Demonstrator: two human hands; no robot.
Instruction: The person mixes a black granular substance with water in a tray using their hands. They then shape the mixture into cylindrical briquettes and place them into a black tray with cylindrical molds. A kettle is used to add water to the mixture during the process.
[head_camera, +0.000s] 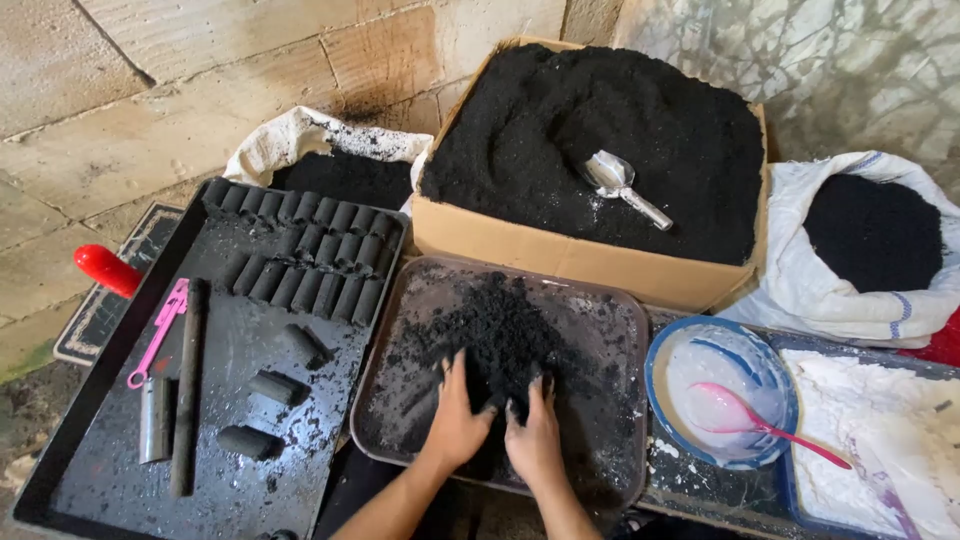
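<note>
Stone floor (120, 110), black tray (60, 455), brown tray (620, 330), cardboard box (560, 255), 2 sacks (830, 290)

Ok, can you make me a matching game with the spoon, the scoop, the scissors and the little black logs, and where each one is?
Things:
1. pink spoon
2. metal scoop
3. pink scissors
4. black cylinders

Places:
A. lying on the black powder in the cardboard box
B. lined up in rows at the far end of the black tray
C. resting in the blue-rimmed bowl
D. on the black tray's left side, beside a long dark rod

Pairs: 1-C, 2-A, 3-D, 4-B
</note>
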